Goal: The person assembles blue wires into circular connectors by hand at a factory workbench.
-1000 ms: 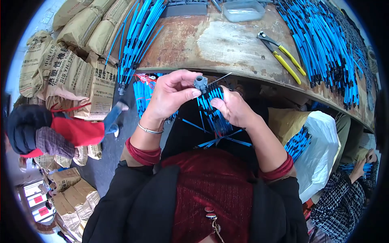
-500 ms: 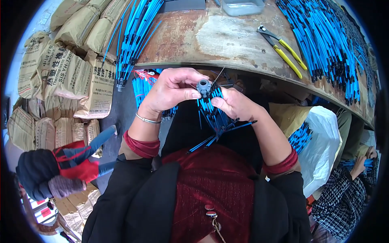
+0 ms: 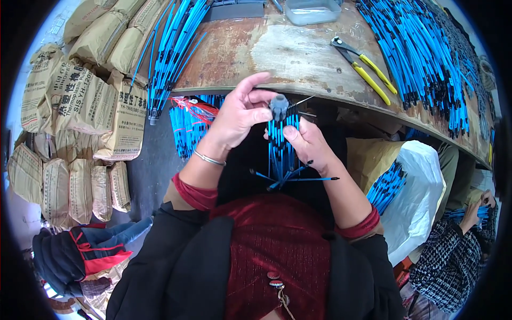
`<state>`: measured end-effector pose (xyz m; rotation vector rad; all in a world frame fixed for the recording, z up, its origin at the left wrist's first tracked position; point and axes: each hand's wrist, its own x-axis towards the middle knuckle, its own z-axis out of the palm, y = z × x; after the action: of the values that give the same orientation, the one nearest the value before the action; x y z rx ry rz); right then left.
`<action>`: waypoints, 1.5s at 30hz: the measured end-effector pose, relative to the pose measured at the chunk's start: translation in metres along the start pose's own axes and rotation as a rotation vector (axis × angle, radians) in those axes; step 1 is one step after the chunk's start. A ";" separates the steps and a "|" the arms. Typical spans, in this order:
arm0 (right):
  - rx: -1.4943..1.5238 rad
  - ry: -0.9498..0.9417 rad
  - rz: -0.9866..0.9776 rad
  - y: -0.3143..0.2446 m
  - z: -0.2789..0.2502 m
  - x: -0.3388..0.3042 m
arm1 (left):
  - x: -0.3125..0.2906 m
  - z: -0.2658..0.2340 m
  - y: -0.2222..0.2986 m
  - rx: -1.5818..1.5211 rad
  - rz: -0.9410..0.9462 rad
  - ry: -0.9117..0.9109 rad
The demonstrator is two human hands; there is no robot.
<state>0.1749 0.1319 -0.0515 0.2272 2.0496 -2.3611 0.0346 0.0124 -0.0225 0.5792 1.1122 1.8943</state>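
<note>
In front of my chest is a bundle of blue rods with black tips [image 3: 281,146], topped by a grey ribbed hub [image 3: 279,105]. A few of its rods splay sideways at the lower end. My right hand [image 3: 308,140] is closed round the bundle below the hub, thumb across the rods; its other fingers are mostly hidden. To the left of the hub is my left hand [image 3: 242,114], fingers apart, index finger raised and thumb tip at the hub's side. Thin wire-like pieces [image 3: 303,100] stick out to the right beside the hub.
Yellow-handled pliers [image 3: 368,74], a clear plastic tub [image 3: 313,12] and piles of blue rods [image 3: 421,58] lie on the wooden table [image 3: 234,58]. A white sack [image 3: 418,192] holds more rods at right. Paper sacks [image 3: 80,106] stand left. Two other people [image 3: 64,261] are nearby.
My left hand has loosened from the hub, its index finger lifting away. The hub and bundle have shifted slightly right and become more upright. The person at left has moved lower in view.
</note>
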 end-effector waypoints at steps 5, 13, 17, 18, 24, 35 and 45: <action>-0.086 0.280 0.022 0.008 0.000 0.010 | -0.007 0.024 -0.029 0.050 0.084 0.383; -0.320 0.372 -0.225 -0.008 0.022 0.011 | -0.018 0.042 -0.002 1.395 0.636 0.397; -0.362 0.469 -0.240 -0.003 0.037 0.010 | -0.025 0.040 -0.001 1.083 0.535 0.444; -0.357 0.551 -0.251 0.001 0.042 0.009 | -0.025 0.039 -0.003 1.036 0.543 0.452; -0.387 0.554 -0.323 0.001 0.042 0.003 | -0.036 0.031 0.000 0.900 0.497 0.442; -0.616 0.191 -0.271 -0.020 0.027 0.006 | -0.056 0.016 -0.003 0.908 0.590 0.478; -0.657 0.322 -0.515 -0.003 0.035 0.007 | -0.059 0.013 -0.004 0.794 0.564 0.461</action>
<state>0.1638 0.0980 -0.0450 0.0714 3.2276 -1.7557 0.0773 -0.0305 -0.0179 0.9940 2.2284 2.0609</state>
